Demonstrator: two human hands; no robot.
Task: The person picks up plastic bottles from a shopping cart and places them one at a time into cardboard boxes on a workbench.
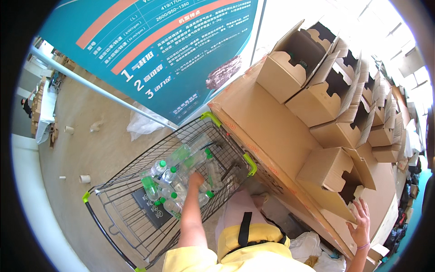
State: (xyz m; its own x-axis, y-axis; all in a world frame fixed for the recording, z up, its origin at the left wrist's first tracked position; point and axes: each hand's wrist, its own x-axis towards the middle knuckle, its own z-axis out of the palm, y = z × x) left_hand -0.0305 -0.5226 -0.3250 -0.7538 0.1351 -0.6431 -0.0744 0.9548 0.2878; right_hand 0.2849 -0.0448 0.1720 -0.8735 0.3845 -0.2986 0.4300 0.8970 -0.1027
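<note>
My left hand [196,179] reaches down into a wire shopping cart [122,177], among clear plastic bottles [168,175] with green caps. Its fingers look curled, and what they hold, if anything, is hidden behind the hand. The bottles lie and lean at different angles in a loose pile. On the right, my right hand [360,220] has its fingers spread at the edge of an open cardboard box [325,174]. The fingertips appear to touch the box's near flap. That box rests tilted on a large flat cardboard surface [258,109].
More open cardboard boxes [312,102] stand in rows beyond the near one. A tall teal banner [149,27] rises behind the cart. Clear plastic wrap [147,124] and small white cylinders [84,179] lie on the floor. White bags [312,249] sit beside me.
</note>
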